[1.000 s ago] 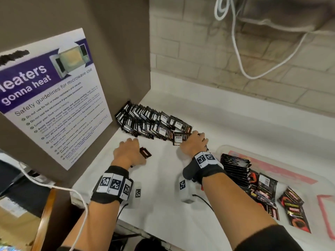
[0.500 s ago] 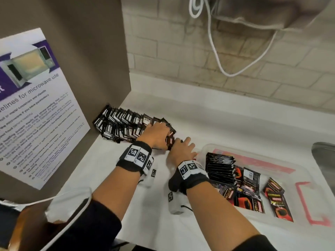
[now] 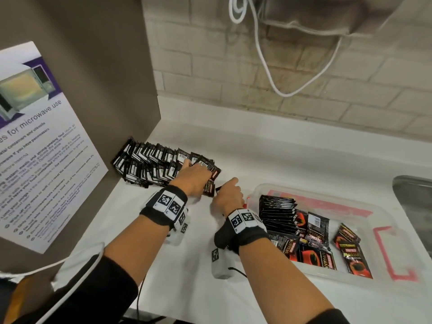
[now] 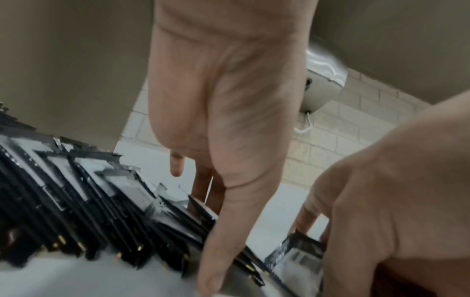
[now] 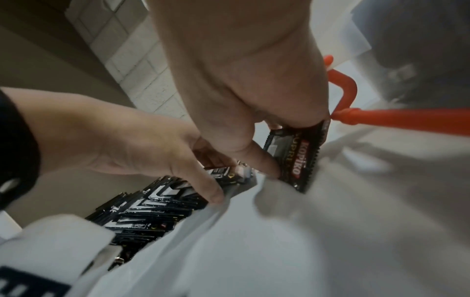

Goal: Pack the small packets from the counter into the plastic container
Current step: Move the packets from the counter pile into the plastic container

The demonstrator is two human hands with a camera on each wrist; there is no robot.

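Left grip (image 3: 195, 177): fingers straight, pressing the fanned row of small black packets (image 3: 152, 164) on the white bench (image 3: 268, 160).
Right grip (image 3: 228, 197): pinches one black packet (image 5: 295, 158).
Risk: the row may topple or slide, judging by its lean.

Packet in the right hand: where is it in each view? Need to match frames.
Head: the packet shows only as a dark sliver past the right hand, centre frame.
Left wrist: lower right, under the right hand's fingers.
Right wrist: right of centre, lettering visible, pinched on the counter.
Shared landmark: the row of packets, under the left hand.
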